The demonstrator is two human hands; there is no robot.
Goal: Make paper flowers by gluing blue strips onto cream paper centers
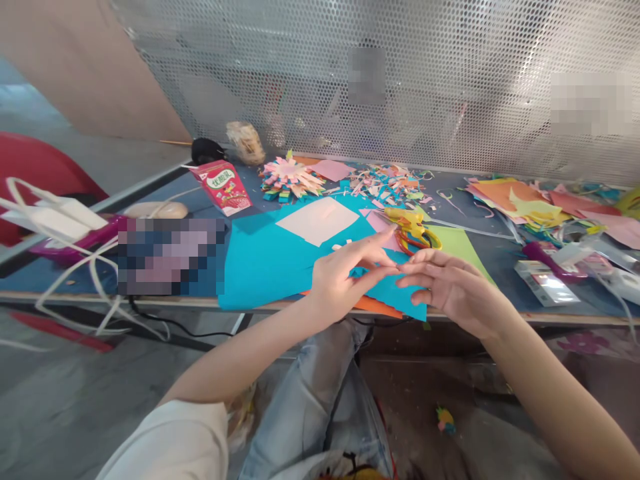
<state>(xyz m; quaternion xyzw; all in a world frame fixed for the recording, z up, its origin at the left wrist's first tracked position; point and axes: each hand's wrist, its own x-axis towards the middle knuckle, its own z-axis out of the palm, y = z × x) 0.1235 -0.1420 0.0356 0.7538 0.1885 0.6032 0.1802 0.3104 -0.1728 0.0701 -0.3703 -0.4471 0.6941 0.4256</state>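
My left hand [337, 277] is closed in a pinch, thumb against fingers, above a large blue sheet of paper [260, 253]. My right hand [450, 287] meets it at the fingertips, its thumb and first finger pressed together. Whatever lies between the fingertips is too small to make out. Just behind the hands lies a pair of scissors with yellow and red handles [413, 230]. A pale pink square of paper [317, 223] rests on the blue sheet, with small white scraps nearer the left hand. Green paper [465, 247] shows behind the right hand.
A fringed paper ball [290, 177], a red drink carton [225, 187] and a heap of paper clippings [387, 183] stand towards the back. Coloured sheets [525, 200] and a purple glue gun [550, 260] lie right; white cables [95, 267] trail left. A perforated metal panel [310, 73] closes the back.
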